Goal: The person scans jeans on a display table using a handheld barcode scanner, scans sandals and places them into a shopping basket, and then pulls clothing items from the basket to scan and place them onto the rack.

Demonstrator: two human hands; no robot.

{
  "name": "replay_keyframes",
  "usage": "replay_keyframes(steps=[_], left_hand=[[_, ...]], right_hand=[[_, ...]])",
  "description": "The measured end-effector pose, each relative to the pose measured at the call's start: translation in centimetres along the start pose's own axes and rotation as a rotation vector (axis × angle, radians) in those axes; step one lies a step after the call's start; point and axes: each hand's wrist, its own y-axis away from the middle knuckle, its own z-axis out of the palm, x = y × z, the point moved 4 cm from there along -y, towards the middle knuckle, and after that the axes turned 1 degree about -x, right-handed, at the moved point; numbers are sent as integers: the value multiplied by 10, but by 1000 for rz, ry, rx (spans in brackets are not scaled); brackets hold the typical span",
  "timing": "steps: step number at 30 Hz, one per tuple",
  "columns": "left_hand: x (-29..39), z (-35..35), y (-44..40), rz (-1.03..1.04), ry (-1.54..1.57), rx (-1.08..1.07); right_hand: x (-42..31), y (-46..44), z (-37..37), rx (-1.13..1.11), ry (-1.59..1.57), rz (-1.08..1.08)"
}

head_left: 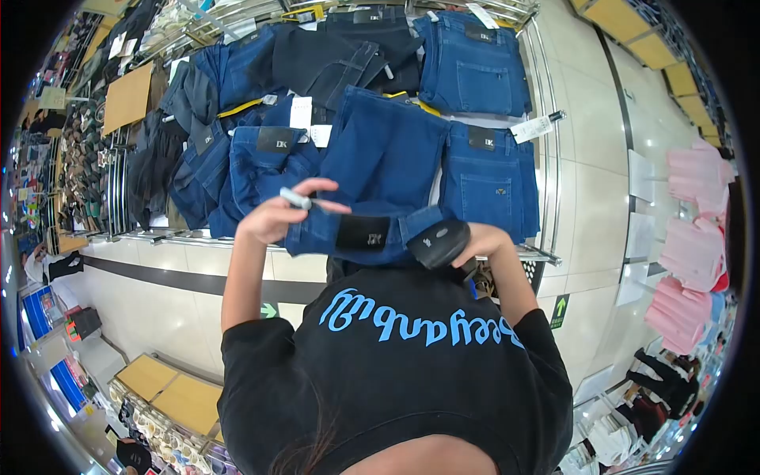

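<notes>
In the head view, my left hand [273, 219] is at the left end of the waistband of a pair of dark blue jeans [313, 240]. A small whitish, stubby piece [295, 198] is pinched in its fingers, its exact kind unclear. My right hand [488, 241] grips a rounded black handheld device [440, 244], shaped somewhat like a computer mouse, over the waistband's right end. Between my hands, a black brand patch [362, 233] shows on the waistband. The jeans' lower part is hidden. My right fingertips are partly covered by the device.
Stacks of folded jeans [484, 186] fill the metal-railed display rack [546, 134] before me. A white price tag [532, 129] hangs at its right side. Pink garments [690, 245] hang far right, and a tiled floor [590, 198] lies between.
</notes>
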Motion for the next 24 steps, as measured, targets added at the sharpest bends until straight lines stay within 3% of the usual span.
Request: replay_keyframes(steps=[3,4,5,6,7,9,11,14,15,17,20,24], left_hand=[[36,-12,-18,174,-92,44],[56,-11,-25,266,-160,190],[71,-30,-36,417,-289,434],[76,-59,-50,571,-220,575],[88,-63,-53,730,-276,736],[90,-73,-58,770,-259,846],[64,-74,-65,608,-548,827],[-34,-87,-83,148,-1181,857],[-68,-81,-82,183,-1194,832],[-115,-83,-75,222,-1422,994],[-118,-85,-74,-9,-1219,1081],[-78,-50,-57,2,-1044,1088]], right_hand=[[-42,-4,-8,114,200,-128],[-46,-10,-20,140,43,-178],[-51,-16,-37,235,44,-285],[-91,-13,-19,313,115,-398],[-95,-18,-33,490,94,-412],[-91,-26,-60,701,119,-336],[-75,-25,-68,772,-2,-215],[-31,-28,-82,813,-140,-148],[-17,-28,-85,824,-169,-115],[12,-32,-91,827,-185,8],[42,-50,-83,788,-357,5],[41,-61,-61,747,-287,30]])
